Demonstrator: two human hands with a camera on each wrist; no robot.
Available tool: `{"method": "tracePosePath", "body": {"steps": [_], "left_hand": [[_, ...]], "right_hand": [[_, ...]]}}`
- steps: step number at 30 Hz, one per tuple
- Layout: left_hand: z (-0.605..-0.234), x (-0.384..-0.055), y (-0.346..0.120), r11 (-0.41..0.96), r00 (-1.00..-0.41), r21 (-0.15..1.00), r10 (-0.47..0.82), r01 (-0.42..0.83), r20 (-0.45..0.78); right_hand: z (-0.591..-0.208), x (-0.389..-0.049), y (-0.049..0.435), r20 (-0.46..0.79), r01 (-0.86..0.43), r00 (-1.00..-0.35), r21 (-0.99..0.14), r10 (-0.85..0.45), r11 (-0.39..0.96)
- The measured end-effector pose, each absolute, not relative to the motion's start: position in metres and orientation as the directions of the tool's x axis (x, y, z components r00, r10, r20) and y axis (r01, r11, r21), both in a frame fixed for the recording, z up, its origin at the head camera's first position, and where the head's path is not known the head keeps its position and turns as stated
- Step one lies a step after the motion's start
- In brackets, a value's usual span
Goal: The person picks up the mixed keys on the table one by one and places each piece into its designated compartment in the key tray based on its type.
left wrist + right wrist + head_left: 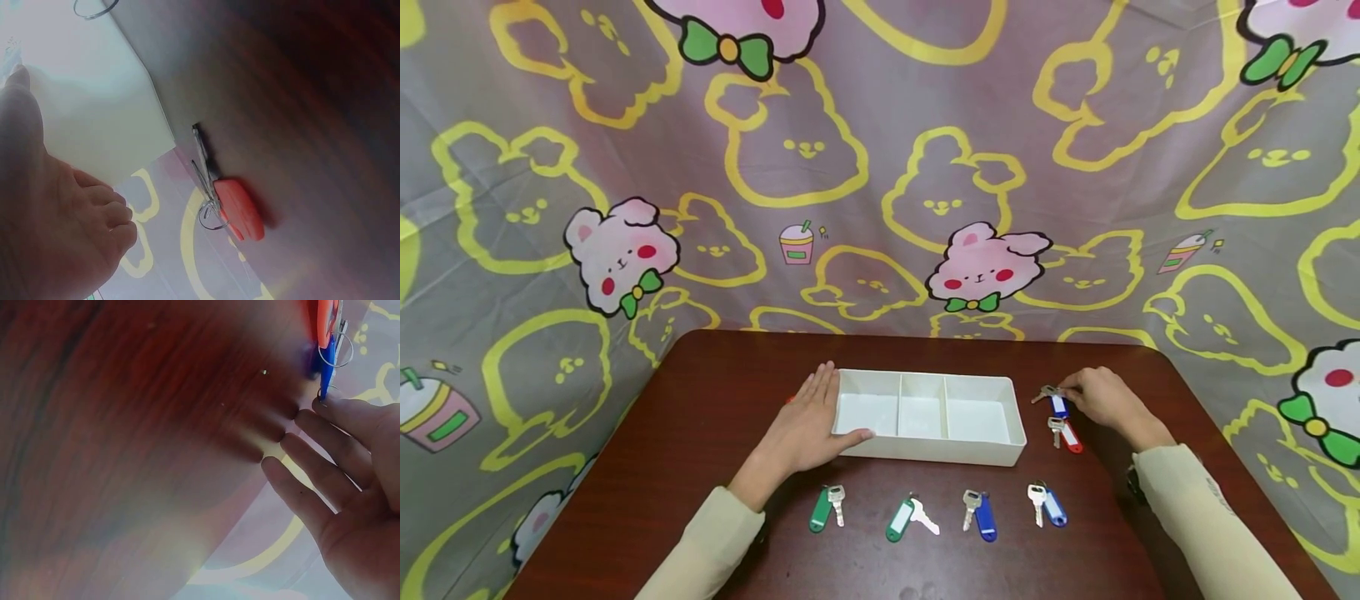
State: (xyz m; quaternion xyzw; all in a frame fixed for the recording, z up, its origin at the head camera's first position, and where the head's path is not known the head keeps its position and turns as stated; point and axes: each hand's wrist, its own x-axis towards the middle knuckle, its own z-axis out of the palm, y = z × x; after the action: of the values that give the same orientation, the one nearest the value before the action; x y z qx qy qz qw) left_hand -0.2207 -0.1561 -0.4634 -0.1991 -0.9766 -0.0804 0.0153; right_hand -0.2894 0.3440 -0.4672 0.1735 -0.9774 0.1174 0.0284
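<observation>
Table [662,467]: because it lies flat, the loose things presumably stay where they are set.
Tray [932,451]: three-part, between both hands.
Left hand [808,417]: fingers straight along the tray's left end, thumb over its front edge, seemingly steadying it.
Right hand [1105,400]: fingertips at a blue tag [1058,406], right of the tray; whether they pinch cannot be told.
Red tags [1071,437]: one before that blue, another left of the tray.
Front tags [900,521]: two green, two blue, spaced apart, probably to stay separate.
Keys [1037,500]: beside their tags.
</observation>
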Motion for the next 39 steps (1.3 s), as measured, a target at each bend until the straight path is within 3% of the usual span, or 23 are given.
{"method": "tracePosePath", "body": {"steps": [9, 16, 21, 39], "left_hand": [[-0.464, -0.223, -0.156, 0.906, -0.917, 0.141, 0.393, 0.398, 0.062], [-0.462, -0.225, -0.155, 0.902, -0.914, 0.145, 0.401, 0.406, 0.063], [-0.462, -0.225, -0.155, 0.904, -0.916, 0.15, 0.395, 0.401, 0.067], [-0.465, -0.224, -0.155, 0.906, -0.92, 0.163, 0.387, 0.391, 0.058]], "right_hand": [[-0.463, -0.288, 0.348, 0.126, -0.334, -0.942, -0.246, -0.311, 0.91], [-0.458, -0.286, 0.35, 0.226, -0.366, -0.923, -0.259, -0.313, 0.894], [-0.454, -0.282, 0.347, 0.277, -0.364, -0.919, -0.329, -0.279, 0.872], [-0.443, -0.267, 0.335, 0.253, -0.236, -0.962, -0.561, -0.108, 0.793]]}}
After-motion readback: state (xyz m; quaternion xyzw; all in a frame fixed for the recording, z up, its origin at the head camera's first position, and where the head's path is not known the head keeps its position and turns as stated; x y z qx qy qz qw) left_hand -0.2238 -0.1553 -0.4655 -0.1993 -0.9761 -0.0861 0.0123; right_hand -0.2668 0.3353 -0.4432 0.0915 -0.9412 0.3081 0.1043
